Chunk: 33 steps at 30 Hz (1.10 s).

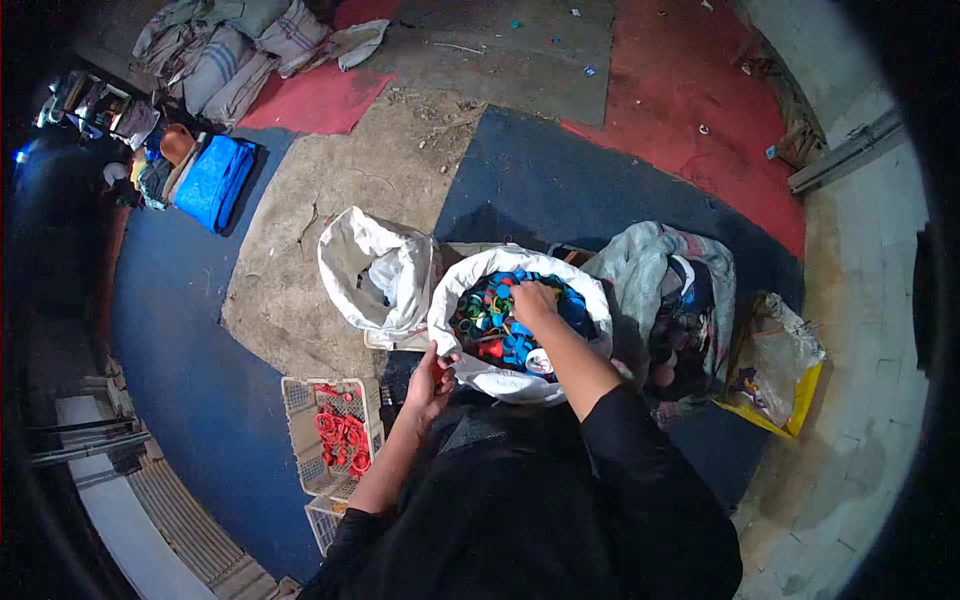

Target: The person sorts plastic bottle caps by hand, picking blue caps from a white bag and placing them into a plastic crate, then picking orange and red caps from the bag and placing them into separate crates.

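Note:
A white sack (pixel 462 272) with a rolled rim stands open in front of me, full of blue, green, red and yellow plastic caps (pixel 487 312). My right hand (pixel 533 302) reaches into it from the right, its fingertips down among the caps; what they hold, if anything, is hidden. At the sack's left front edge is my left hand (pixel 430 383), palm up with fingers curled, beside a small red piece (pixel 454 357); its grip is too small to make out. Inside the sack, near the front, lies a white round piece (pixel 539 361).
Left of it stands another white sack (pixel 345 290). A cream crate (pixel 297 420) with red pieces (pixel 342 440) is at lower left. To the right are a grey-green sack (pixel 627 262) and a yellow-edged bag (pixel 802 392). Farther off lie a blue folded tarp (pixel 215 182) and piled sacks (pixel 225 65).

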Motion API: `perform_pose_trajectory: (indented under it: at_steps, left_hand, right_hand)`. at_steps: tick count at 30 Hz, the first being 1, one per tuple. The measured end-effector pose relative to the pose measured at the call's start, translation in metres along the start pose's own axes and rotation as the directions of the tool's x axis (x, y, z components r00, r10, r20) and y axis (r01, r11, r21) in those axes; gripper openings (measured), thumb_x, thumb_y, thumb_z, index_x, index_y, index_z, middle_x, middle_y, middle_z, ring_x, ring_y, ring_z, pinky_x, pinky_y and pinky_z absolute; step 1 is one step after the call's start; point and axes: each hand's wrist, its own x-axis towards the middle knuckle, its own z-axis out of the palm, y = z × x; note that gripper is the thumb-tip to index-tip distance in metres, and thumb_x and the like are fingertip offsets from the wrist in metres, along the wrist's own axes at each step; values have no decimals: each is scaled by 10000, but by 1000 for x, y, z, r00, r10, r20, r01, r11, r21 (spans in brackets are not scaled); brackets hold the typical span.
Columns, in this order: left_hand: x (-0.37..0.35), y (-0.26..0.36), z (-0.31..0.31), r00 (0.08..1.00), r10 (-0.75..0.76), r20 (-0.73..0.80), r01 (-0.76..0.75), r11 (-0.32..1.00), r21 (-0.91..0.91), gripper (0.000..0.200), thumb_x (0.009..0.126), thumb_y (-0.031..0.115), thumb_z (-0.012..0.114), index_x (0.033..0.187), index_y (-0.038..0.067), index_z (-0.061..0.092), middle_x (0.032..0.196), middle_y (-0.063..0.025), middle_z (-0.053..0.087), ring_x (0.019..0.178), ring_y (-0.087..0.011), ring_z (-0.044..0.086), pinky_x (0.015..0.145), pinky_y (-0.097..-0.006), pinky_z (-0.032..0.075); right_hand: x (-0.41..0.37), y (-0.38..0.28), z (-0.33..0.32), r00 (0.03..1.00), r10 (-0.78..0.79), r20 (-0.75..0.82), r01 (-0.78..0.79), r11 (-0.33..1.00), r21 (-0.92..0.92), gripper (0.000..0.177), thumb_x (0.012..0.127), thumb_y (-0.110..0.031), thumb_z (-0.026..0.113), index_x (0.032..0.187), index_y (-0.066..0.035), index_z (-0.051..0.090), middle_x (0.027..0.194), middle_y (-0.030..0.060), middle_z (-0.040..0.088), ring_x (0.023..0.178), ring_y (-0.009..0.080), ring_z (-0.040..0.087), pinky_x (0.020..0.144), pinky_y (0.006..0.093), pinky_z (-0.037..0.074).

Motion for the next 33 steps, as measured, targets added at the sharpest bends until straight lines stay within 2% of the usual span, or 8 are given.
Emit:
perform_pose_trajectory:
  at_steps: [3, 7, 11, 13, 15, 18, 23, 33]
  left_hand:
    - [-2, -1, -3, 1000, 10, 27, -10, 1000, -2, 429, 1035, 454, 484, 759, 126, 494, 937, -89, 654, 527, -87, 424, 448, -214, 315]
    - [-7, 0, -3, 999, -32, 25, 32, 999, -6, 433, 1036, 460, 478, 772, 118, 501, 934, -96, 655, 517, -87, 425, 450, -218, 326]
    - [-3, -6, -12, 996, -63, 63, 61, 998, 25, 444, 1033, 473, 476, 799, 98, 522, 932, -99, 663, 516, -87, 437, 449, -220, 339]
    - [0, -9, -10, 992, -79, 98, 78, 997, 20, 443, 1032, 481, 471, 841, 89, 552, 945, -93, 672, 525, -97, 452, 451, -223, 351]
    - [2, -11, -3, 986, -106, 126, 106, 994, 7, 442, 1032, 487, 465, 892, 83, 578, 956, -87, 682, 554, -109, 494, 454, -220, 379]
    - [6, -13, 13, 978, -148, 146, 150, 989, -4, 444, 1032, 493, 455, 974, 77, 600, 975, -82, 693, 645, -135, 595, 465, -209, 449]
    - [9, -14, 30, 956, -182, 229, 180, 983, 31, 474, 1035, 490, 441, 1112, 52, 603, 1059, -95, 701, 839, -176, 695, 530, -200, 552]
    - [1, -16, 42, 918, -198, 344, 220, 975, -26, 509, 1037, 478, 432, 1244, 36, 577, 1147, -111, 685, 980, -211, 683, 763, -297, 603]
  right_hand:
    - [-11, 2, -14, 991, -58, -121, 62, 998, 29, 94, 741, -165, 731, 810, -115, 691, 872, 84, 674, 903, 303, 650, 778, 487, 506]
    - [-40, -1, -48, 964, -20, -265, 110, 938, 329, 176, 772, -184, 767, 790, -59, 645, 853, 77, 673, 868, 263, 656, 747, 441, 503]
    - [-81, -5, -52, 980, 178, -88, -43, 624, 781, 166, 885, -210, 736, 881, -56, 675, 943, 100, 718, 860, 211, 700, 710, 324, 531]
    - [-103, -9, -53, 966, 233, 112, -154, 169, 973, 136, 905, -192, 711, 926, -64, 671, 948, 81, 714, 864, 217, 696, 721, 337, 540]
    - [-123, -13, -55, 946, 174, 272, -214, -294, 931, 135, 953, -156, 639, 1065, -81, 645, 1008, 71, 694, 875, 225, 681, 752, 367, 548]
    - [-145, -20, -61, 947, 81, 310, -187, -646, 740, 217, 958, -160, 608, 1159, -79, 607, 1051, 80, 672, 896, 213, 658, 784, 381, 534]
    - [-158, -30, -82, 974, 0, 226, -153, -735, 660, 324, 957, -201, 595, 1261, -90, 600, 1050, 69, 665, 937, 201, 634, 872, 393, 501]
    - [-156, -38, -94, 933, 134, 333, -89, -813, 576, 187, 964, -251, 631, 1025, -77, 659, 1013, 105, 705, 945, 228, 658, 876, 395, 519]
